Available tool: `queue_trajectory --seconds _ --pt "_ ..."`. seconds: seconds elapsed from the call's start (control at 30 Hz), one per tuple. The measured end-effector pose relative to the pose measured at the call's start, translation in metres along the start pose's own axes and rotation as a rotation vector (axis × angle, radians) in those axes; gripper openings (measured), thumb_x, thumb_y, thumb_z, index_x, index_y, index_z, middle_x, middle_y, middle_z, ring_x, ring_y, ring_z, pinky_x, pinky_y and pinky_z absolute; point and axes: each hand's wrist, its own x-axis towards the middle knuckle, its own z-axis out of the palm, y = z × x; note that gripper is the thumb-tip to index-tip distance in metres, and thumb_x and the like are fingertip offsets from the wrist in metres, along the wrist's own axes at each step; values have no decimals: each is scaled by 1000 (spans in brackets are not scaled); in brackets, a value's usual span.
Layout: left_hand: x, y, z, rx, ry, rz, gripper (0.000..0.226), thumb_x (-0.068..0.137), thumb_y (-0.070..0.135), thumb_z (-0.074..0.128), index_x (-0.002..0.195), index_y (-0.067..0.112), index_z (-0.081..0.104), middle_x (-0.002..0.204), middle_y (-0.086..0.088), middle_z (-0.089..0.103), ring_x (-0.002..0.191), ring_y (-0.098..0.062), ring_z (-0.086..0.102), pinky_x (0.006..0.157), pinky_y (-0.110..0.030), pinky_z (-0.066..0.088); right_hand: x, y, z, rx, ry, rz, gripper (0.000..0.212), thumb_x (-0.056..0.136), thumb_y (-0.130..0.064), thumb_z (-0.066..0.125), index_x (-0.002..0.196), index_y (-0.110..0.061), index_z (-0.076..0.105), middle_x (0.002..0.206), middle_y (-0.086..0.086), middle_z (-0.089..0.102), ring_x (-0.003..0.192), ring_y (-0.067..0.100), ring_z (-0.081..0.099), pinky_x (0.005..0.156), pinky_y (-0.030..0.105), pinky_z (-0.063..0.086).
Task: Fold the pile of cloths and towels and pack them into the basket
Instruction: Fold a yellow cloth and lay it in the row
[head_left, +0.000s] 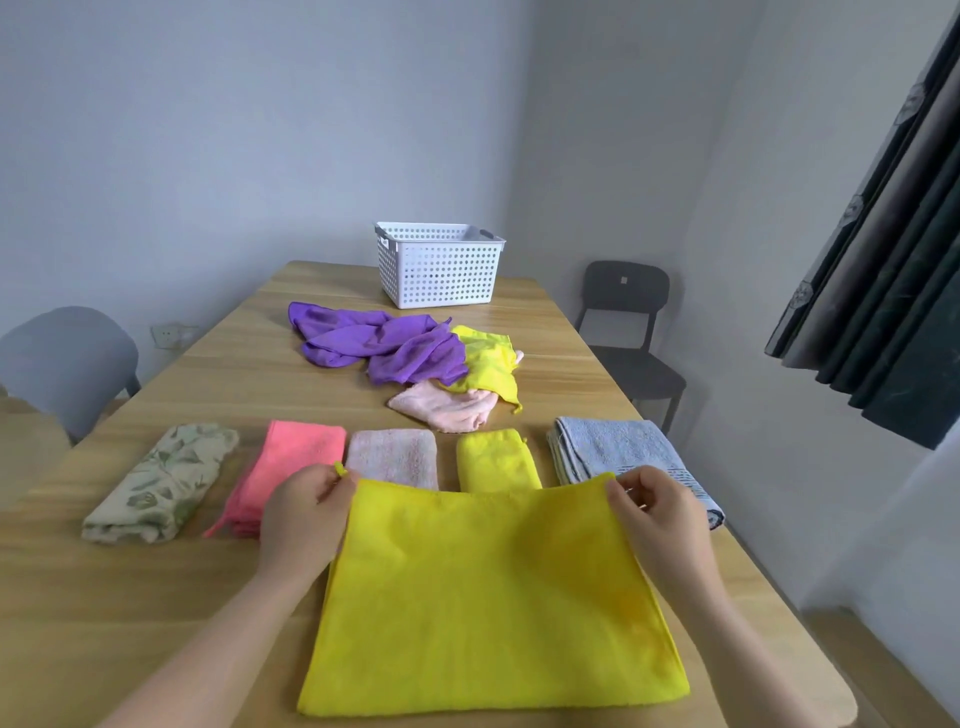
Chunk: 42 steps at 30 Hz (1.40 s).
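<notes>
Head view: left hand (301, 512) and right hand (657, 512) each pinch a far corner of the fuzzy rectangular yellow cloth (488, 597).

**Yellow cloth held at both far corners**

The yellow cloth (488, 597) lies flat on the table (156, 597). The left hand (298, 514) pinches its 10 o'clock corner and the right hand (660, 514) pinches its 2 o'clock corner. Toward 12 o'clock, in order: a row of five folded cloths (392, 457), the unfolded pile (395, 348), the white basket (439, 270).
</notes>
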Motion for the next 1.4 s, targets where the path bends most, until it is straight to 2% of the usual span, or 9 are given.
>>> queue_trajectory --seconds 0.17,0.33,0.47,0.7,0.93,1.03,1.17,1.3,1.4 --pt "-13 -3 -8 -194 -122 -65 42 69 42 73 56 6 57 49 -4 56 52 -7 50 58 -27 34 -21 -40 2 121 -153 10 12 89 -18 62 78 -13 61 51 4 64 43 13 58 45 16 42" --pt "-32 13 -17 -203 -74 18 39 80 31 72 52 9 56 45 5 35 45 -3 32 46 -19 23 -44 -87 28 223 -414 74 8 90 -15 60 85 -9 57 59 8 70 56 25 68 59 34 57" --pt "-48 25 -13 -338 -103 -9 42 85 20 68 56 -2 48 52 3 28 50 -5 27 47 -19 19 -56 -105 60 256 -486 73 8 89 -14 59 84 -10 54 61 8 70 56 23 68 61 34 56" --pt "-62 30 -14 -453 -131 -20 24 81 33 70 69 12 69 61 -12 56 62 -6 48 55 -18 34 -69 -106 85 194 -444 11 12 86 -22 65 77 -21 55 59 3 68 51 13 65 59 40 55" --pt "-59 34 -15 -433 -144 -37 12 78 35 71 70 44 74 69 1 67 66 -5 54 63 -20 43 -72 -102 87 207 -408 -101 13 83 -23 69 74 -26 60 63 0 67 56 16 65 57 35 51" --pt "-59 38 -15 -421 -163 -21 26 86 25 65 63 35 73 57 9 62 58 0 52 56 -14 39 -71 -98 85 281 -450 -105 13 88 -12 61 83 -22 67 69 0 69 59 11 66 58 30 52" --pt "-60 39 -13 -388 -177 4 30 73 51 67 75 22 72 63 -11 64 59 -8 53 56 -27 41 -68 -89 82 313 -515 -100 32 90 -1 50 92 -23 72 77 -4 69 64 9 66 60 24 51" --pt "-55 36 -8 -285 -127 76 33 75 41 61 67 9 64 51 -8 50 49 -7 41 50 -29 34 -61 -81 79 303 -498 -108 37 88 3 50 90 -25 74 80 -4 69 67 5 63 63 21 49" --pt "-51 42 -11 -305 -143 92 29 87 22 63 61 11 57 47 1 32 46 -4 29 46 -22 22 -38 -74 68 100 -382 -298 27 84 -8 64 98 -30 70 92 -14 64 84 3 60 68 12 45"
